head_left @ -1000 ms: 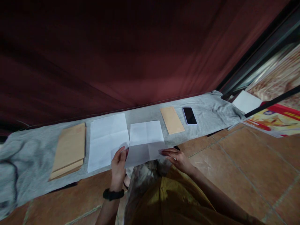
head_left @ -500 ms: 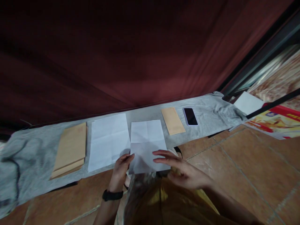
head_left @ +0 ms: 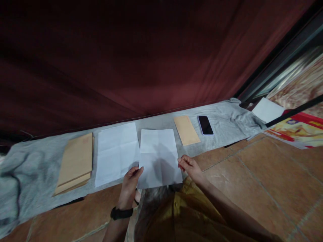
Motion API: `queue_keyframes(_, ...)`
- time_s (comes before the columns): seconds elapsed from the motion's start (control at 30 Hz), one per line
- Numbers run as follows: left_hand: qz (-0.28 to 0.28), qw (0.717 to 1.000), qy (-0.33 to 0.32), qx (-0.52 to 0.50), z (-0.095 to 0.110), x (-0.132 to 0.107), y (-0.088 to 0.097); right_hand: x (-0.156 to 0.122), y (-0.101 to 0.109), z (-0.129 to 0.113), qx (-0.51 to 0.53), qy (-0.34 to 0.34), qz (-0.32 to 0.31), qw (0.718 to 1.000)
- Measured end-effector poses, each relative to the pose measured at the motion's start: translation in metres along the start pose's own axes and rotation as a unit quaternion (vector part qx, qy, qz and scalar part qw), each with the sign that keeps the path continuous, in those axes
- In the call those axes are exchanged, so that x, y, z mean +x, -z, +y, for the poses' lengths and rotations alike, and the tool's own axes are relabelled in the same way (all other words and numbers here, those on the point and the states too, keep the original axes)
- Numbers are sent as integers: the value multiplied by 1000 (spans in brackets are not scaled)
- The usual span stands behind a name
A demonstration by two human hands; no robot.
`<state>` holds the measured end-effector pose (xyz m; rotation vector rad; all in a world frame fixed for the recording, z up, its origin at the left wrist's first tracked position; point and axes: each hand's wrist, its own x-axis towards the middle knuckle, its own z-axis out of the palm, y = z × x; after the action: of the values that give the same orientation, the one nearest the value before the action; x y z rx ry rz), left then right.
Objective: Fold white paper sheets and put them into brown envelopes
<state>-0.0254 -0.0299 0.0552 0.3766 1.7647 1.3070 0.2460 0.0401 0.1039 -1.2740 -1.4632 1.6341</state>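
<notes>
A creased white sheet of paper lies in front of me, its near end reaching past the edge of the covered surface. My left hand, with a black band on the wrist, pinches the sheet's left edge between thumb and fingers. At the right edge, the curled fingers of my right hand close on the paper. Left of this sheet are more white papers with fold lines. A single brown envelope rests just beyond the sheet to the right.
Several brown envelopes are stacked at the left on the grey cloth. A phone lies right of the single envelope. Behind hangs a dark red curtain. A colourful box is at far right, above the tiled floor.
My right hand has moved from over the sheet to its right edge, its stretched fingers now curled closed. The left hand keeps its grip, almost unmoved.
</notes>
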Motion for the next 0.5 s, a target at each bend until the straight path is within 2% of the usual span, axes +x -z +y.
queue_keyframes(0.13,8,1000,-3,-1,0,-1,-1,19,14,51,-80,-34,97,991)
queue_keyframes(0.23,5,1000,4,-9,0,-2,-2,21,10,79,-81,-75,68,992)
queue_keyframes(0.33,17,1000,7,-16,2,-5,-3,27,1,86,-68,-88,53,992)
queue_keyframes(0.5,40,998,17,-50,3,-11,-1,33,-1,79,-114,-56,64,990)
